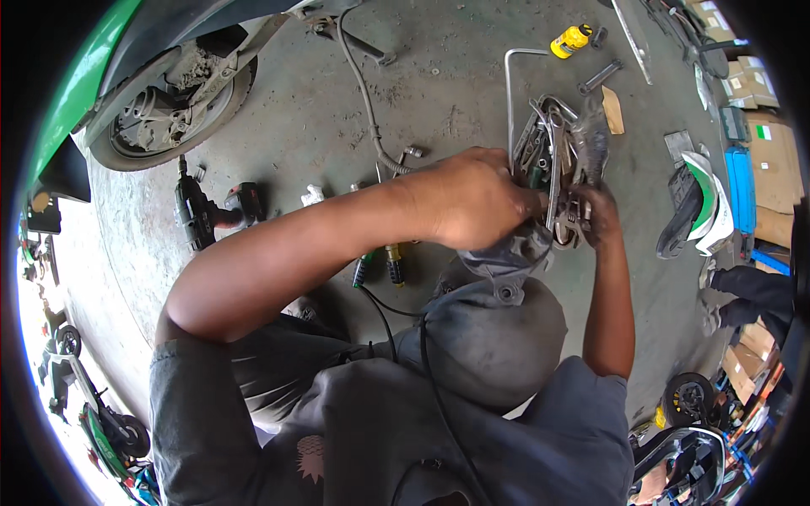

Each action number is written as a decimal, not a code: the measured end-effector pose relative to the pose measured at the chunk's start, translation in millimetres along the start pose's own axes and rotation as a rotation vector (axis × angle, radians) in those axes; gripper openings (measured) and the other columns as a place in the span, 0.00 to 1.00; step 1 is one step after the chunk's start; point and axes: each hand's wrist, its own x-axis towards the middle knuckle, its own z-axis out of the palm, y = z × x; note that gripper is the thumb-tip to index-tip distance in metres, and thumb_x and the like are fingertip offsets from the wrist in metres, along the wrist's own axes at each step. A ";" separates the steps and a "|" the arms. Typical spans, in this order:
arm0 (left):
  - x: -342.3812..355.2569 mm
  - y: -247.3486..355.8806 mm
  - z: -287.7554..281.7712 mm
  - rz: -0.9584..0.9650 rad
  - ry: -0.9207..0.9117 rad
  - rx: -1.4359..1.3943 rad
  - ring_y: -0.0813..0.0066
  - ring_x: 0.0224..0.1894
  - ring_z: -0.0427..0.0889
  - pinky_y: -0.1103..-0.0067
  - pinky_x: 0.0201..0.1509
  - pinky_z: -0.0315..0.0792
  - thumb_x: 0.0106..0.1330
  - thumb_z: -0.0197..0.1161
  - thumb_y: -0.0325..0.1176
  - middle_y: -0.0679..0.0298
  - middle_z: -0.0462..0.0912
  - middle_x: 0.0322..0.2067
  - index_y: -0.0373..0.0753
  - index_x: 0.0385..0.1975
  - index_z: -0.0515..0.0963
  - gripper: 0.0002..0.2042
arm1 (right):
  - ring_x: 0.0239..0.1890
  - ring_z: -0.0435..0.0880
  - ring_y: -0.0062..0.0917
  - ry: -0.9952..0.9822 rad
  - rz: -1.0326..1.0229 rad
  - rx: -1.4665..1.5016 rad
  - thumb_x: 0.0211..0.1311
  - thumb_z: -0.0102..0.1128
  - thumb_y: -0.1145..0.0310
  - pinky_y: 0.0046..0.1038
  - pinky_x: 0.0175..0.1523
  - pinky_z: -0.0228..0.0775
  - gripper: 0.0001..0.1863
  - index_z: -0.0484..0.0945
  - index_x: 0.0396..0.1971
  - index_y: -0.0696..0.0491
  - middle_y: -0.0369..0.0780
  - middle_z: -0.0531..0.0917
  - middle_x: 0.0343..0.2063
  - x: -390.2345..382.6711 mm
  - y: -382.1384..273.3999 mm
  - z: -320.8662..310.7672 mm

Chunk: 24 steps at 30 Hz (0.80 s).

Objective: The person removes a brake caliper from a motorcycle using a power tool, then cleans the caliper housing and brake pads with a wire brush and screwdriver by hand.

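Observation:
A heap of metal tools point(548, 156), several wrenches among them, lies in front of my knee. My left hand point(485, 201) reaches across to the near left side of the heap with its fingers curled; what they grip is hidden. Right under that hand is a black plastic part point(509, 253) with a bolt eye, beside my bent knee. My right hand point(599, 212) is at the right side of the heap, fingers bent in among the tools; what they close on is not clear. A dark, crumpled piece point(592, 139) lies along the heap's right edge.
A bent metal bar point(510, 101) and a yellow bottle point(571, 41) are beyond the heap. Left, a black power drill point(196, 207) lies near a motorbike wheel point(173, 105). Screwdrivers point(394, 264) and a hose point(363, 93) are on the floor. Right, a person's legs point(747, 291) show.

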 end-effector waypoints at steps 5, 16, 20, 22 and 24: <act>20.3 9.0 -15.4 -0.053 -0.075 0.008 0.59 0.42 0.80 0.74 0.46 0.75 0.59 0.55 0.29 0.55 0.81 0.35 0.36 0.44 0.78 0.14 | 0.38 0.75 0.19 0.139 -0.474 -0.344 0.54 0.64 0.68 0.22 0.43 0.66 0.24 0.70 0.50 0.59 0.36 0.78 0.38 -61.4 -100.2 31.4; 58.4 55.4 -50.8 -0.330 -0.558 -0.056 0.63 0.51 0.72 0.71 0.58 0.68 0.72 0.42 0.42 0.57 0.78 0.40 0.37 0.44 0.77 0.19 | 0.44 0.75 0.29 0.040 -0.713 -1.251 0.44 0.64 0.73 0.26 0.52 0.65 0.30 0.69 0.52 0.63 0.44 0.77 0.42 -161.8 -277.5 55.2; 49.4 41.2 -48.8 -0.138 -0.493 0.031 0.62 0.49 0.72 0.71 0.55 0.70 0.72 0.43 0.41 0.58 0.78 0.38 0.36 0.44 0.77 0.18 | 0.44 0.77 0.40 -0.107 -0.737 -1.445 0.30 0.56 0.77 0.30 0.52 0.66 0.33 0.70 0.47 0.62 0.46 0.77 0.40 -170.0 -295.7 62.0; 46.3 38.6 -50.0 -0.094 -0.456 0.068 0.60 0.48 0.73 0.71 0.53 0.71 0.71 0.43 0.40 0.56 0.77 0.36 0.36 0.44 0.77 0.18 | 0.44 0.77 0.45 -0.107 -0.707 -1.581 0.25 0.53 0.78 0.31 0.52 0.66 0.36 0.70 0.48 0.61 0.47 0.77 0.41 -172.3 -295.2 67.5; 38.3 34.5 -47.2 -0.166 -0.406 0.036 0.59 0.46 0.74 0.70 0.51 0.72 0.71 0.44 0.40 0.55 0.77 0.34 0.35 0.44 0.77 0.17 | 0.44 0.77 0.45 -0.036 -0.839 -1.576 0.27 0.53 0.79 0.32 0.53 0.66 0.37 0.68 0.51 0.59 0.47 0.78 0.43 -165.5 -286.6 65.2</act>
